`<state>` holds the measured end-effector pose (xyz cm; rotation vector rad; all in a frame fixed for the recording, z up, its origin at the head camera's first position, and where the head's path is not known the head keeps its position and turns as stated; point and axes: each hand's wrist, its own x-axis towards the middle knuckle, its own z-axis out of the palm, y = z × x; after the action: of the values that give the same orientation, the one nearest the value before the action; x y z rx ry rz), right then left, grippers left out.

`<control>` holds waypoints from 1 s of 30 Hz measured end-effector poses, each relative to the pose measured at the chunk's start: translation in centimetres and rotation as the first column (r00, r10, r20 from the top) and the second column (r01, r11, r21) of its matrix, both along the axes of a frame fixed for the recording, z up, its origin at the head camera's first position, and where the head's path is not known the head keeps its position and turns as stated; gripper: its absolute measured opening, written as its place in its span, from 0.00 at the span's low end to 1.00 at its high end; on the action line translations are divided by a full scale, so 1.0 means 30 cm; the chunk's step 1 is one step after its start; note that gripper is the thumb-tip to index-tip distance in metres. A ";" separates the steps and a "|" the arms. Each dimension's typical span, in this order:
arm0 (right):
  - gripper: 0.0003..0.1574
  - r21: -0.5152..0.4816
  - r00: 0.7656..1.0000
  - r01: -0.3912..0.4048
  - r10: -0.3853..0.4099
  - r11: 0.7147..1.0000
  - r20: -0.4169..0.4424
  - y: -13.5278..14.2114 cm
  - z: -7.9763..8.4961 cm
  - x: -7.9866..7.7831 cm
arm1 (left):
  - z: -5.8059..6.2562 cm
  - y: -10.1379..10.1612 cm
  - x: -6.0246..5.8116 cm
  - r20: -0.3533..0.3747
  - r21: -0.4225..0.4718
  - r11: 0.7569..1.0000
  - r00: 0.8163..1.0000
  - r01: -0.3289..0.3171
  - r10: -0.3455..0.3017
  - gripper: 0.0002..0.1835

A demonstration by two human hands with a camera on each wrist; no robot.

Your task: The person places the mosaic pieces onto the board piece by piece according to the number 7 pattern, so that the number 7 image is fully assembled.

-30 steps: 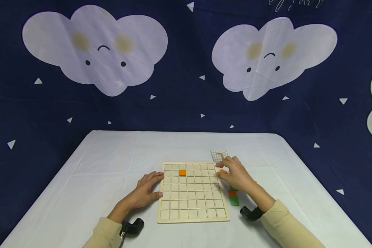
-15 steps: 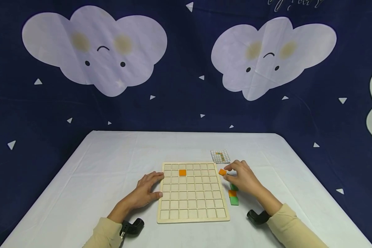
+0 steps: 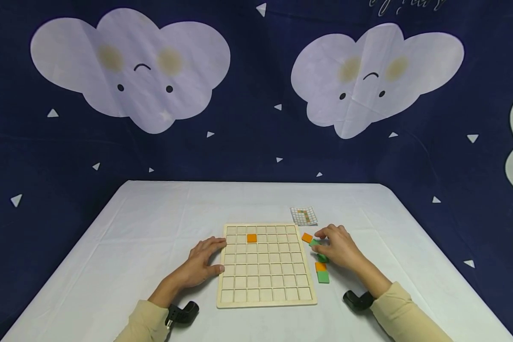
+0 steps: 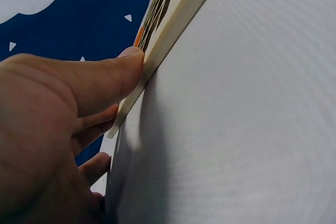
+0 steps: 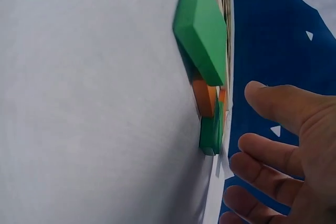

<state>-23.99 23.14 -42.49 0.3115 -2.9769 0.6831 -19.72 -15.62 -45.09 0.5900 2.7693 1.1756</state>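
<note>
A square wooden grid board (image 3: 266, 270) lies on the table, with one orange tile (image 3: 251, 238) in a cell of its upper rows. My left hand (image 3: 194, 266) rests at the board's left edge, and in the left wrist view the thumb (image 4: 123, 72) touches its side. Off the right edge, my right hand (image 3: 341, 247) hovers with thumb and fingers apart over a green tile (image 3: 314, 242). Beside that tile lies a loose orange tile (image 3: 307, 237). In the right wrist view the fingers are spread and hold nothing, near green tiles (image 5: 202, 30) and an orange one (image 5: 205, 97).
More tiles lie along the board's right side: a green tile (image 3: 322, 258) partly under my right hand, then an orange tile (image 3: 320, 267) touching a green tile (image 3: 323, 277). A small printed grid card (image 3: 303, 216) lies beyond the upper right corner. A dark cloud-patterned cloth hangs behind.
My right hand has drawn back to the right from the board's edge, past the loose orange tile, uncovering it, the card and a green tile. The left hand has stayed put.
</note>
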 end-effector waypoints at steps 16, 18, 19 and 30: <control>0.21 0.046 1.000 0.013 -0.014 0.999 0.015 0.005 -0.016 -0.013 | 0.003 0.000 0.000 -0.004 0.009 1.000 1.000 0.009 -0.009 0.33; 0.21 0.056 1.000 0.012 -0.012 0.998 0.011 0.003 -0.018 -0.016 | 0.002 0.000 -0.001 -0.003 0.006 1.000 1.000 0.008 -0.008 0.33; 0.21 0.064 1.000 0.011 -0.012 0.998 0.007 0.002 -0.018 -0.017 | 0.002 0.000 -0.001 -0.003 0.005 1.000 1.000 0.008 -0.008 0.33; 0.19 0.108 0.998 0.045 -0.049 0.993 0.034 -0.002 -0.017 -0.021 | 0.000 0.001 -0.001 0.009 0.005 1.000 1.000 0.000 0.000 0.33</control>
<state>-24.63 23.07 -43.01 0.2372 -3.0516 0.5313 -19.76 -15.58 -45.10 0.5832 2.7597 1.1827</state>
